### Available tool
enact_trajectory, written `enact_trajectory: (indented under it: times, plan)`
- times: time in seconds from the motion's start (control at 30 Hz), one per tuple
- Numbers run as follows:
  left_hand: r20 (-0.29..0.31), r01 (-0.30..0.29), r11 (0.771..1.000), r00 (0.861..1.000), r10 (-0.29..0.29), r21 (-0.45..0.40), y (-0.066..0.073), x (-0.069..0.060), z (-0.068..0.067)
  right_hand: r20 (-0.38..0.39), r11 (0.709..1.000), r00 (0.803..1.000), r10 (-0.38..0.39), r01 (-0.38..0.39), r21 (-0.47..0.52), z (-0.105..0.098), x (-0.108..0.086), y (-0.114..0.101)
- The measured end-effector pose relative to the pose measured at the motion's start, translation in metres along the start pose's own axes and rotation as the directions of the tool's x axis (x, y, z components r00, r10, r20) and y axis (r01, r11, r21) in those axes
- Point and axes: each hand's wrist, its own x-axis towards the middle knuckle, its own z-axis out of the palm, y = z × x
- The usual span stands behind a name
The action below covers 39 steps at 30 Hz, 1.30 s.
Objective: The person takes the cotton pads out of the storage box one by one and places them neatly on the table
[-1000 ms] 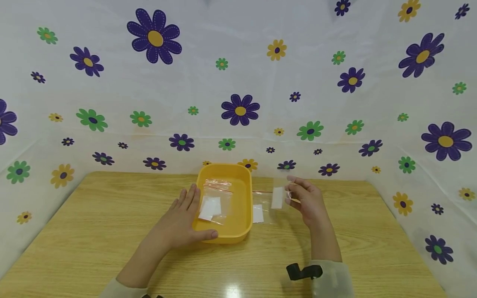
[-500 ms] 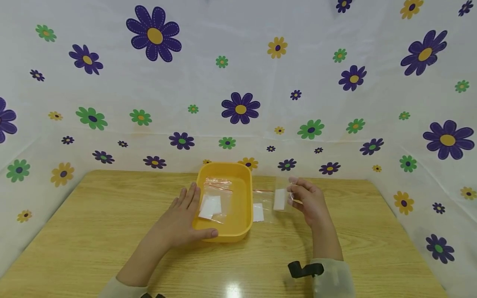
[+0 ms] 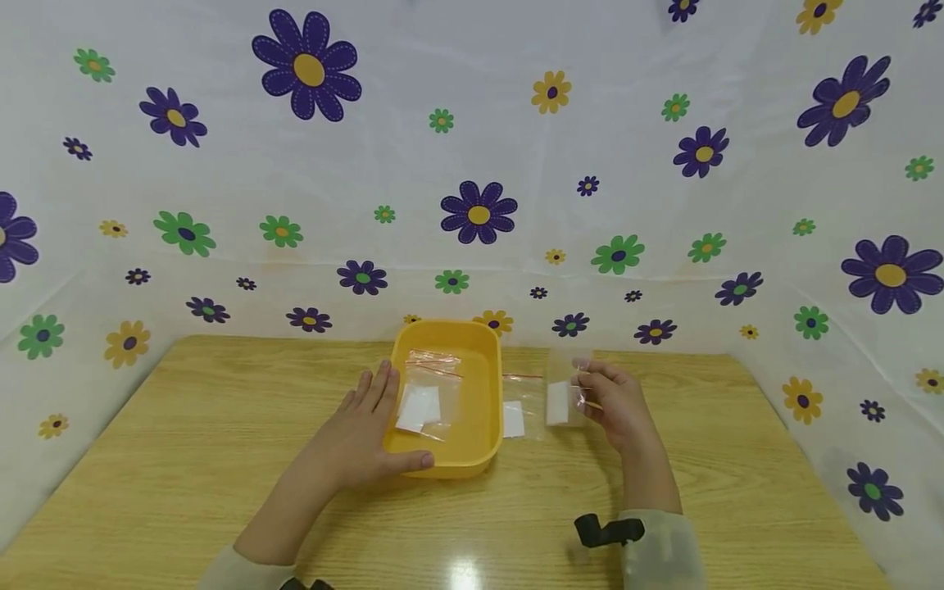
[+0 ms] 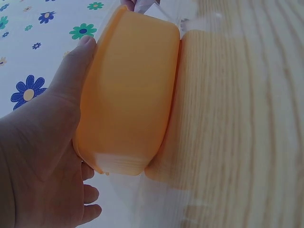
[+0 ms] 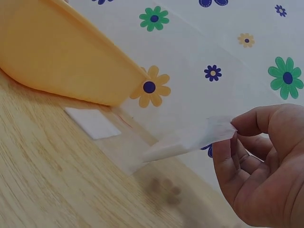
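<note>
R hand (image 3: 618,406) is pinching clear bag (image 3: 558,401) by its R edge, btwn itself & R rim of tray (image 3: 474,401), w/ L hand (image 3: 352,441) spreading wide on L rim.

We see a flat, yellow-brown, wood-grained surface (image 3: 531,508) with rounded far corners. Behind it and along both its sides rises a creased white sheet (image 3: 509,139) printed with purple, green and yellow flowers (image 3: 478,215). On the surface's near part, we notice a bright white patch of reflected light (image 3: 464,574).
</note>
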Motion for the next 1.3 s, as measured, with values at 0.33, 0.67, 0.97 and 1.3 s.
enact_trajectory:
  times: [0.33, 0.67, 0.97, 1.3]
  plan:
    - [-0.009, -0.007, 1.000, 1.000, 0.007, -0.004, 0.000, 0.000, 0.000, -0.013, 0.999, 1.000, 0.026, -0.026, -0.033, -0.005, 0.003, 0.005]
    - [-0.001, -0.001, 1.000, 1.000, 0.001, -0.009, 0.001, 0.001, 0.000, -0.050, 0.995, 0.997, 0.059, -0.063, -0.079, -0.009, 0.005, 0.009]
    - [0.003, 0.010, 1.000, 1.000, -0.010, -0.010, 0.002, 0.001, 0.000, -0.101, 0.988, 0.994, 0.032, -0.047, -0.145, -0.013, 0.007, 0.015]
    - [-0.011, 0.004, 1.000, 1.000, -0.004, -0.005, 0.002, 0.000, 0.000, -0.161, 0.903, 0.987, 0.002, -0.071, -0.424, -0.015, 0.008, 0.020]
